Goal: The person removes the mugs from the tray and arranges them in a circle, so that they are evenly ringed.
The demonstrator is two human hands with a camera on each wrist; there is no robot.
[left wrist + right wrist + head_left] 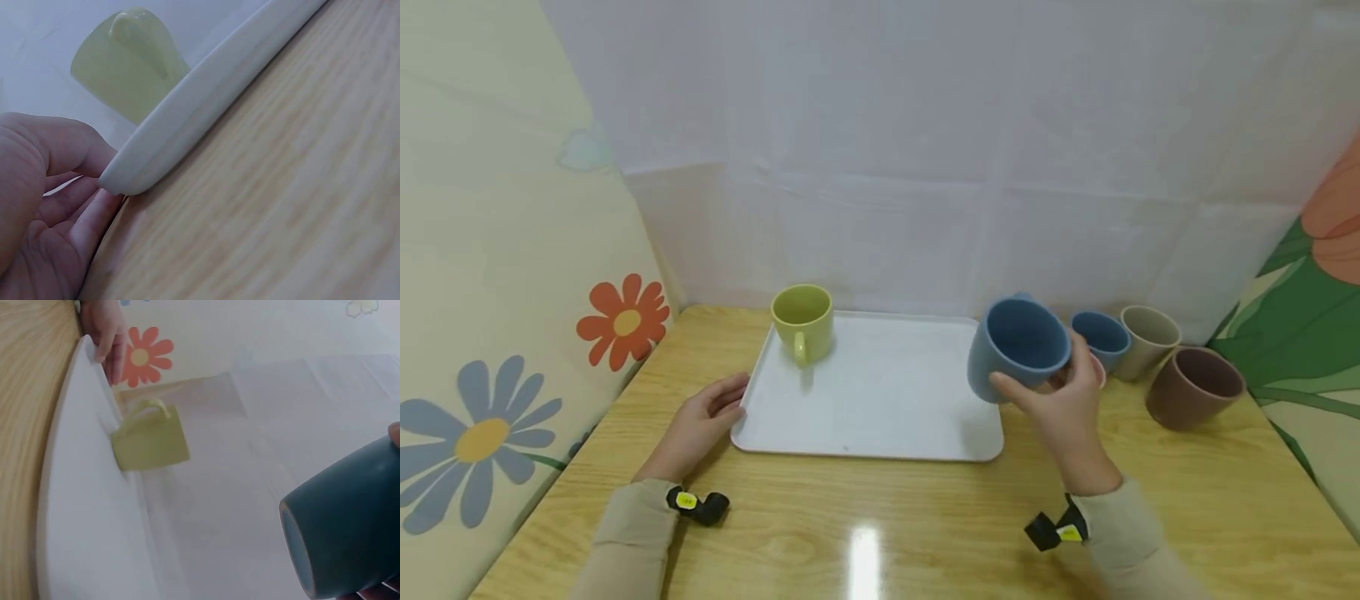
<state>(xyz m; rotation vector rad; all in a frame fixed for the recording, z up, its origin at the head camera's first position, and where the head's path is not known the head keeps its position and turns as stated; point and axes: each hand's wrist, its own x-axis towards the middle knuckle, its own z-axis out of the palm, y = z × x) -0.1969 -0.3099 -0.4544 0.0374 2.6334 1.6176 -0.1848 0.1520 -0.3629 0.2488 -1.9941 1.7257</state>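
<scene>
My right hand (1070, 417) grips a large blue mug (1009, 367), raised over the right end of a white tray (880, 408) and tilted a little. In the right wrist view the blue mug (344, 525) shows its base and side. A yellow-green mug (812, 329) stands upright at the tray's back left, handle facing the front. At the tray's left edge my left hand (700, 421) holds the rim. The left wrist view has that hand's fingers (81, 147) against the rim (181, 119), with the yellow-green mug (128, 65) beyond.
Right of the tray stand a small blue cup (1101, 337), a beige cup (1146, 342) and a brown cup (1195, 387). A pink rim (1099, 371) shows partly behind my right hand. White cloth (880, 167) hangs behind the wooden table (805, 517).
</scene>
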